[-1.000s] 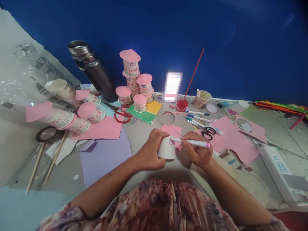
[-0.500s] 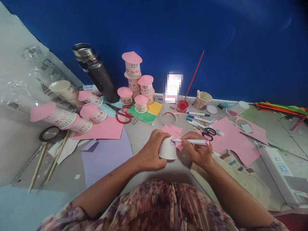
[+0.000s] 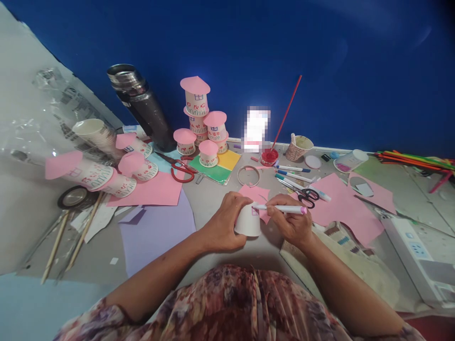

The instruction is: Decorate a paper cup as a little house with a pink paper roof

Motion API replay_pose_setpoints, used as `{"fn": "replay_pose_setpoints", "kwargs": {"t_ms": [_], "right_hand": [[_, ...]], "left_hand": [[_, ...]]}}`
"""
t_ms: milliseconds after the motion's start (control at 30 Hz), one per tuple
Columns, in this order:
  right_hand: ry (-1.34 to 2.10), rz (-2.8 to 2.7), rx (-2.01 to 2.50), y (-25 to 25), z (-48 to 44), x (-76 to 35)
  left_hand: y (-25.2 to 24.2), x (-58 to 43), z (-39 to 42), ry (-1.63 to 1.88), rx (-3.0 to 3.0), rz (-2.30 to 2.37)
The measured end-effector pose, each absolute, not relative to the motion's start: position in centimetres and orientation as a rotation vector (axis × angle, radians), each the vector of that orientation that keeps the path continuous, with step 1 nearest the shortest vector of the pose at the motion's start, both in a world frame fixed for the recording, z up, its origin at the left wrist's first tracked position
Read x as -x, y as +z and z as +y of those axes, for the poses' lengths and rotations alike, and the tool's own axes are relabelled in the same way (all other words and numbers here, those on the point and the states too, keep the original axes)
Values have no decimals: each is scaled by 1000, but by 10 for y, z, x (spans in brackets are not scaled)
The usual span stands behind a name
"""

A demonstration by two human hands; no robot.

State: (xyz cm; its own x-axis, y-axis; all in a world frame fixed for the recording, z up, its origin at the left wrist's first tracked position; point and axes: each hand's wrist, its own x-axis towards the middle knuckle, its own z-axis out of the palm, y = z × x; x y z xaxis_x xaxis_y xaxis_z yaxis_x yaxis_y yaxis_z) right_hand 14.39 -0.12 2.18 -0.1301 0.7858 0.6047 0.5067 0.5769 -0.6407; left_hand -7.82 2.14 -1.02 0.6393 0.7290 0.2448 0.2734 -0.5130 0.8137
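My left hand [image 3: 227, 220] is wrapped round a white paper cup [image 3: 248, 222], which stands upside down on the table in front of me. Pinched in my right hand [image 3: 291, 225] is a white marker [image 3: 282, 209] with a pink end. Its tip touches the cup's upper side, by a small pink-purple window drawing. Behind the cup lies a cut piece of pink paper [image 3: 254, 192], partly covered by the cup and my hands. Farther back, several decorated cups with pink cone roofs are stacked as a tower [image 3: 196, 100].
Red-handled scissors [image 3: 182, 171] and a tape ring [image 3: 249, 175] lie beyond my hands. Black scissors [image 3: 308, 197], several markers [image 3: 293, 175] and pink paper [image 3: 332, 194] are at the right, near a power strip [image 3: 414, 248]. Purple paper [image 3: 159, 237] and a dark flask [image 3: 149, 111] are at the left.
The marker tip has shifted very slightly to the left along the top of the window drawing. My left hand and the cup stay nearly where they were.
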Motion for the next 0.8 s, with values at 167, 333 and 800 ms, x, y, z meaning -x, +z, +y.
{"fn": "replay_pose_setpoints", "kwargs": {"t_ms": [167, 333, 800], "right_hand": [[386, -1780, 1088, 21, -2, -145], [399, -1778, 1095, 23, -2, -145], [376, -1796, 1129, 23, -1, -146]], "left_hand": [[-10, 78, 22, 750, -2087, 776], [-11, 78, 22, 746, -2091, 778], [-10, 78, 22, 736, -2100, 777]]}}
